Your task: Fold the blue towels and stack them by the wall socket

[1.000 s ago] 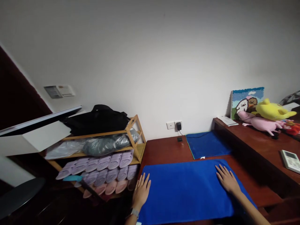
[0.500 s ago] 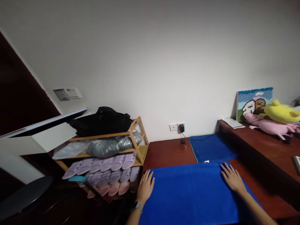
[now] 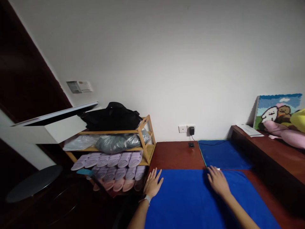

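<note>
A blue cloth (image 3: pixel 183 197) lies spread on the dark red wooden table, its near part running out of the frame. My left hand (image 3: pixel 153 185) rests at the far left corner of the cloth with the fingers apart; a watch sits on that wrist. Over the far edge of the cloth, right of its middle, is my right hand (image 3: pixel 218 182), fingers stretched out and holding nothing. Whether its palm presses on the cloth I cannot tell. A second, darker blue cloth (image 3: pixel 225 156) with a green edge lies just beyond, against the wall.
A wooden rack (image 3: pixel 145 152) with several slippers and a black bag (image 3: pixel 111 117) stands at left. A black plug (image 3: pixel 191 130) is in the wall socket. On the raised ledge at right are a pink plush toy (image 3: pixel 283 133) and a picture (image 3: pixel 277 109). A round stool (image 3: pixel 34 183) stands lower left.
My right hand has moved left along the far edge of the blue cloth, away from its right corner. My left hand stays at the left corner. The view has turned slightly left.
</note>
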Demonstrator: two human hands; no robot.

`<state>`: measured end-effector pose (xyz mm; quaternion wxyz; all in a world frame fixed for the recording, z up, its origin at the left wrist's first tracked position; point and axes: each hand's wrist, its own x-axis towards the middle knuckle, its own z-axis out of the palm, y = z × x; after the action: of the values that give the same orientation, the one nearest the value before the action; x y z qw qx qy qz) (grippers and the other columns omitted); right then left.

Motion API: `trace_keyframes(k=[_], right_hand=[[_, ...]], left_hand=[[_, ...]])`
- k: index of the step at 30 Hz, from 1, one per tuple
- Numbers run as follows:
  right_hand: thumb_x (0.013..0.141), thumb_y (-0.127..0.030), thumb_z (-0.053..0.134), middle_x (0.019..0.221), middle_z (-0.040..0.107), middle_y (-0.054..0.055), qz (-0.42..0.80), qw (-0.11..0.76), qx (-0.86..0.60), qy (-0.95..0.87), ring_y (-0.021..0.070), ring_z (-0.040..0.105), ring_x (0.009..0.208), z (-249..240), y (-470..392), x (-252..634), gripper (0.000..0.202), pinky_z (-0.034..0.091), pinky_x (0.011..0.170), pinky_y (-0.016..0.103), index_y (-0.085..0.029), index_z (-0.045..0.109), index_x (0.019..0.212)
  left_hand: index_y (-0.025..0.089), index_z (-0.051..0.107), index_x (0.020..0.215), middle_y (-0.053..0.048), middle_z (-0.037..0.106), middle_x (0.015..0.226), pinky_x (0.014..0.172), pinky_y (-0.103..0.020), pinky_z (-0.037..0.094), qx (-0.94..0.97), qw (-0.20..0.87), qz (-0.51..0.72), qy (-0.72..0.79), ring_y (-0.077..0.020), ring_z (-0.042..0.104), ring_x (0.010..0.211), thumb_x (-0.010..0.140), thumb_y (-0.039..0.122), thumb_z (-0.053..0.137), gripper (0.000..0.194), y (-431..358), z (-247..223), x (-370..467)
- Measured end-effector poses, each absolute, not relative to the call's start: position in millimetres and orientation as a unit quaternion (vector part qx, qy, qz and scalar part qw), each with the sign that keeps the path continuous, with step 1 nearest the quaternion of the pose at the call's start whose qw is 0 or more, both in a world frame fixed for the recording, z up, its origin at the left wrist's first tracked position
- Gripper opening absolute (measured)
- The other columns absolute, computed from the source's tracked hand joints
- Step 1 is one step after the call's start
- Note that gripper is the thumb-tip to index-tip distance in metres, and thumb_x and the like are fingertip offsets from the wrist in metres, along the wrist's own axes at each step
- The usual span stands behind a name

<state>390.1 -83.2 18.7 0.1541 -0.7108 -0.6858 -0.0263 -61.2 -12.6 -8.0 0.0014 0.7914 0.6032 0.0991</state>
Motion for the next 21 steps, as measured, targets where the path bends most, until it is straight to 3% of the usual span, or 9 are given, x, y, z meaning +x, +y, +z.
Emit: trace_keyframes(k=[4,7,16,21], right_hand=[[0.103,-0.048,0.033,0.166,0.040,0.005,0.096,0.168,-0.617,-0.762,0.0293,0.031,0.156,25.4,-59.5,294.6,0.061,0.026,0.126,0.052,-0.027,0.044,0.159],[0.103,-0.051,0.033,0.168,0.035,0.006,0.134,0.153,-0.616,-0.761,0.0286,0.026,0.157,17.2,-60.1,281.8,0.063,0.021,0.128,0.053,-0.027,0.039,0.161],[0.101,-0.048,0.029,0.166,0.040,0.001,0.046,0.096,-0.743,-0.661,0.0263,0.033,0.155,-16.5,-101.4,456.1,0.061,0.024,0.127,0.053,-0.034,0.044,0.158],[0.098,-0.048,0.025,0.164,0.045,0.004,0.028,0.100,-0.809,-0.578,0.0274,0.035,0.154,-33.4,-115.4,549.2,0.065,0.030,0.125,0.050,-0.031,0.049,0.156]], left_hand=[[0.031,0.036,0.162,-0.008,0.032,0.171,0.126,-0.051,0.027,0.792,0.007,0.103,0.602,-0.0281,0.028,0.157,0.105,0.056,0.035,0.061,-11.4,-7.6,-61.2],[0.030,0.035,0.162,-0.009,0.030,0.172,0.126,-0.051,0.027,0.791,0.008,0.100,0.604,-0.0287,0.028,0.158,0.106,0.056,0.035,0.062,-10.6,-6.9,-61.3],[0.030,0.038,0.161,-0.008,0.031,0.171,0.126,-0.051,0.026,0.785,0.012,0.098,0.611,-0.0286,0.028,0.158,0.105,0.054,0.036,0.061,-5.3,-7.9,-61.1],[0.031,0.039,0.160,-0.007,0.033,0.171,0.126,-0.049,0.028,0.785,0.033,0.071,0.614,-0.0269,0.028,0.157,0.105,0.056,0.034,0.061,1.2,-6.0,-66.8]])
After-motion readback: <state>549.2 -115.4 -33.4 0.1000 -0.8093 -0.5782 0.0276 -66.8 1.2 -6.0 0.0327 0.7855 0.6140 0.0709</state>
